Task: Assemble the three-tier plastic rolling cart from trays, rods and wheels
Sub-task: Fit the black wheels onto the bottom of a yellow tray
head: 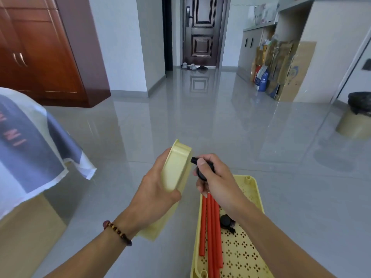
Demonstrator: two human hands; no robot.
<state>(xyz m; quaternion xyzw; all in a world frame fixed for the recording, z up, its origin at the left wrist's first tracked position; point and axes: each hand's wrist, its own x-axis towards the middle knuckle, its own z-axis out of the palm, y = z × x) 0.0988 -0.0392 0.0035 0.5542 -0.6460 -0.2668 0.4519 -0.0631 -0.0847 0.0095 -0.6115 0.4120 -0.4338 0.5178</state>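
Item: pale yellow tray [176,167], held on edge above the floor [200,121]; all places below are given from it.

Left hand [158,189]: grip closed round the tray's near end, thumb on its lower corner; beaded bracelet [117,232] on the wrist.

Right hand [214,177]: just right of the tray, grip closed on a black wheel [202,171], whose stem touches the tray's right rim.

Second yellow tray [251,247]: lower right, flat on the floor, base pierced with a diamond pattern. It holds a bundle of red rods [210,227] lying lengthwise and further black wheels [225,221] beside them.

Writing: cloth [30,141] to the left, draped over a box-like stand, bears red letters, partly cut off and not readable. Blue bag [262,81], far upper right, carries a white mark too small to read.

Surface and room: glossy grey tiled floor with reflections. Dark panelled door [202,31] straight beyond, shoes [192,66] at its foot. Red-brown wooden cabinet [40,47] upper left. Flattened cardboard [295,71] against pale cupboards upper right. Bin [357,115] with black liner far right.
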